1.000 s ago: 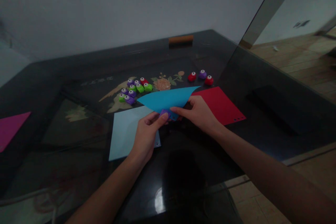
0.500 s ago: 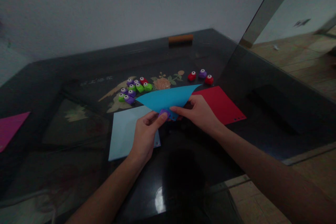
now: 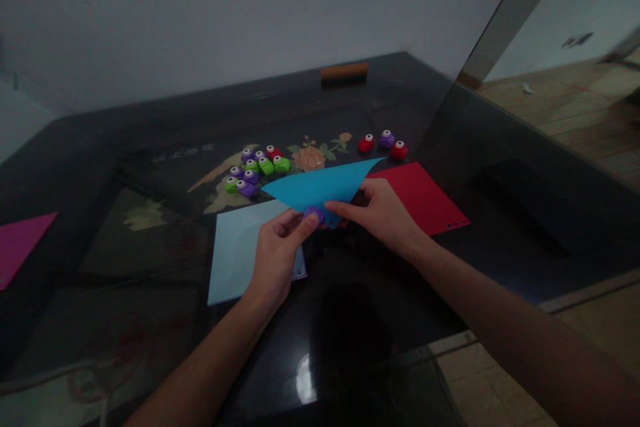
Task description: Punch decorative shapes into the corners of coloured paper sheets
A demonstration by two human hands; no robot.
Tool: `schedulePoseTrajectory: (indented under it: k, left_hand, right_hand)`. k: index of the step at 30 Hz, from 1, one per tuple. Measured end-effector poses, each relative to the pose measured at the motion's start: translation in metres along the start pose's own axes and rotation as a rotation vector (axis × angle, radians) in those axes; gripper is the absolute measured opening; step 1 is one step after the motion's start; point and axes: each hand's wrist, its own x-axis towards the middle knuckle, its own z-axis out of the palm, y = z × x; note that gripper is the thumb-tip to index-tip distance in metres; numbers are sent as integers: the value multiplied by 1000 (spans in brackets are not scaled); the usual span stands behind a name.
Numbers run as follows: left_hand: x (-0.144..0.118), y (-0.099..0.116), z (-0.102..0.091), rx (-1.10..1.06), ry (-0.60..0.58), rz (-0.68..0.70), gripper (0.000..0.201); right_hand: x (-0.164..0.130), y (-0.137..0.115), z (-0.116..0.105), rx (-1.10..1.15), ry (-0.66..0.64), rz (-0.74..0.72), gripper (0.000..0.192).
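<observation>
Above the dark glass table (image 3: pixel 150 320), left hand (image 3: pixel 277 257) pinches small purple paper punch (image 3: pixel 315 215); right hand (image 3: pixel 383 213) grips blue paper sheet (image 3: pixel 320 183). Risk: sheet slipping toward twelve o'clock, misplacing the punch.

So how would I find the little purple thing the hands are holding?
Start at the dark glass table and find the two hands in the middle, just in front of the pale blue sheet. They hold up a bright blue paper, and the purple punch sits on its near edge between the left hand and right hand. It is the only punch off the table.
</observation>
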Motion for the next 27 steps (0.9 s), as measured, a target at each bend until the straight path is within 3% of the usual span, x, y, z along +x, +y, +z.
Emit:
schedulePoseTrajectory:
  k: [9,27]
  left_hand:
    - [-1,3,3,1,31,-23,23]
    - [0,1,5,-72,14,-59,14]
  right_hand:
    - [-1,-1,1,23,10,-10,31]
    - [3,8,0,33,18,-28,29]
